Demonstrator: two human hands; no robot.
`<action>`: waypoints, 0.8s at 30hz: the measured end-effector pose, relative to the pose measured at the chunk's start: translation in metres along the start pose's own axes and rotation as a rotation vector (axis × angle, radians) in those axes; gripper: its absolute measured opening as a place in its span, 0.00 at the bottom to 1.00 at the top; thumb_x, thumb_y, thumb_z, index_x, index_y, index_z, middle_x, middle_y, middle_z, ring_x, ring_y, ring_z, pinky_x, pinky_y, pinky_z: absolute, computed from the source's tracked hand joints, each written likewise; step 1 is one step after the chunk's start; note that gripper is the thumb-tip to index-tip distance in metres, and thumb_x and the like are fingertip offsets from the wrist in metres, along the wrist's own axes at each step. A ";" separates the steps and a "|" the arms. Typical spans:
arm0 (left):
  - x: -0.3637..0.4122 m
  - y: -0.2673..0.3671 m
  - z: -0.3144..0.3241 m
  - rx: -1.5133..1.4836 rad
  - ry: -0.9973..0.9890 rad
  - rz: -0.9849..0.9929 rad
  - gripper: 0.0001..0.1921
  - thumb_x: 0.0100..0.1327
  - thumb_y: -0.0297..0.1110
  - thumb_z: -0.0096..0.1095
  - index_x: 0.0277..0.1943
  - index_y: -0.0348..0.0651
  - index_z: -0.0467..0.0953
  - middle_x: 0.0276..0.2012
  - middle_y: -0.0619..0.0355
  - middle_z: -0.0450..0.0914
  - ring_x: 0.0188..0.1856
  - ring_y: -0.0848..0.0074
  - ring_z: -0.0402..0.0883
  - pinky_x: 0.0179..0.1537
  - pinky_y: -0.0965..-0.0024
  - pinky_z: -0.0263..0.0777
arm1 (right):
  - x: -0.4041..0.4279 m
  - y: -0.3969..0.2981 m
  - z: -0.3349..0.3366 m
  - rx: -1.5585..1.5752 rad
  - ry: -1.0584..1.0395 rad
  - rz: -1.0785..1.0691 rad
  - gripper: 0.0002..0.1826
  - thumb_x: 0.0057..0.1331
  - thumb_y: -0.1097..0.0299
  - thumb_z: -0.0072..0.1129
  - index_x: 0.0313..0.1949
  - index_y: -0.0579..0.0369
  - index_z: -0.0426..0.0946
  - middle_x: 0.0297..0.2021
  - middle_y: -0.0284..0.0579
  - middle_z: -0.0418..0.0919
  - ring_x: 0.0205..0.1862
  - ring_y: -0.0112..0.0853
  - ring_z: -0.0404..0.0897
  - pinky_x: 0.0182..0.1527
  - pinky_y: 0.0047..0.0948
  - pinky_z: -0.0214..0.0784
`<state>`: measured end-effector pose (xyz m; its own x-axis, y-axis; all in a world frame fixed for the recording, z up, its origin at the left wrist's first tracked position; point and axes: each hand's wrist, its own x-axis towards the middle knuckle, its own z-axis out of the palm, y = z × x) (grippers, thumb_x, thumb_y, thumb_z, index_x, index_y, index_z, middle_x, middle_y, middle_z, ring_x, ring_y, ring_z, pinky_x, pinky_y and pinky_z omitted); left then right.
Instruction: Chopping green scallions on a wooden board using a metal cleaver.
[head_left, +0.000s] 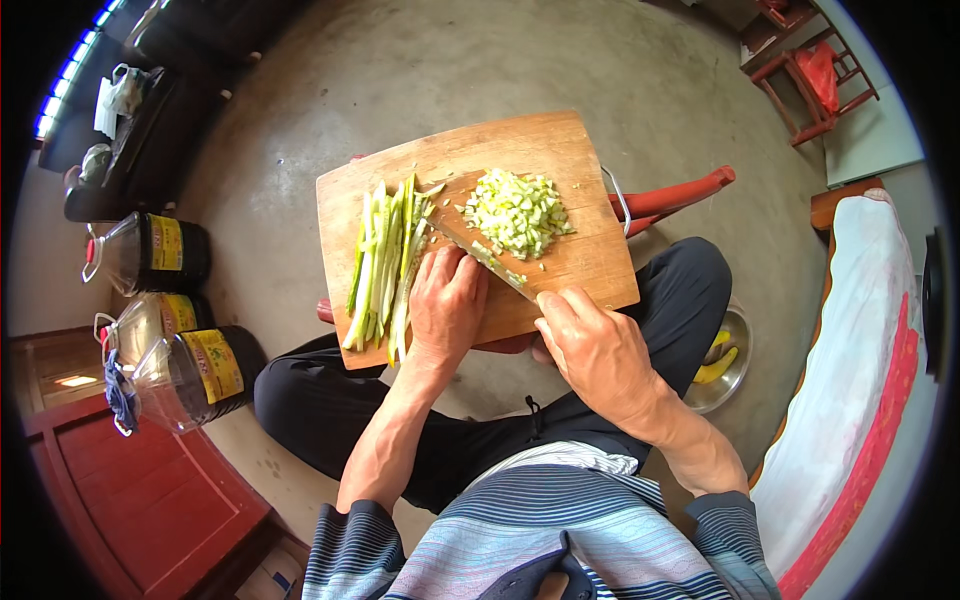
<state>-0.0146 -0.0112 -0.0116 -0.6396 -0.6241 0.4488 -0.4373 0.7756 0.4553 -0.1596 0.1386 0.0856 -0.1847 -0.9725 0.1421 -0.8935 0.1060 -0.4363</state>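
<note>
A wooden cutting board lies in front of me, above my lap. Long pale-green strips of a vegetable, seemingly cucumber, are bunched along its left side. Small diced pieces form a heap at the upper right. My right hand grips a kitchen knife, whose blade slants up to the left between strips and heap, with bits stuck to it. My left hand is curled down on the board beside the blade, against the rightmost strips. Its fingertips and anything under them are hidden.
Several large plastic jugs with dark liquid stand at the left. A metal bowl with yellow pieces is on the floor by my right knee. Red wooden legs jut out right of the board. A red wooden chair stands far right.
</note>
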 end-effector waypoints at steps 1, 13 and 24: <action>0.000 0.000 0.000 0.004 0.003 0.007 0.10 0.65 0.24 0.73 0.48 0.38 0.83 0.50 0.49 0.84 0.50 0.53 0.84 0.52 0.54 0.81 | 0.000 0.000 0.001 -0.018 -0.004 -0.007 0.05 0.73 0.73 0.64 0.41 0.57 0.75 0.34 0.47 0.77 0.29 0.44 0.89 0.29 0.41 0.84; 0.002 0.002 -0.003 0.004 -0.001 0.002 0.12 0.61 0.23 0.73 0.48 0.38 0.83 0.48 0.47 0.83 0.50 0.51 0.84 0.52 0.52 0.81 | 0.005 -0.004 0.011 -0.133 -0.023 -0.033 0.04 0.70 0.76 0.62 0.41 0.57 0.75 0.35 0.46 0.77 0.29 0.40 0.89 0.30 0.38 0.84; 0.000 0.000 0.001 -0.022 0.028 -0.008 0.09 0.65 0.25 0.74 0.47 0.38 0.83 0.47 0.49 0.83 0.48 0.53 0.83 0.51 0.53 0.80 | 0.006 0.002 0.003 -0.004 0.054 -0.003 0.05 0.74 0.73 0.62 0.40 0.56 0.74 0.34 0.48 0.78 0.29 0.46 0.89 0.30 0.44 0.84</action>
<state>-0.0156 -0.0116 -0.0126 -0.6185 -0.6325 0.4662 -0.4276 0.7687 0.4757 -0.1613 0.1319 0.0825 -0.2036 -0.9602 0.1914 -0.8959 0.1038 -0.4320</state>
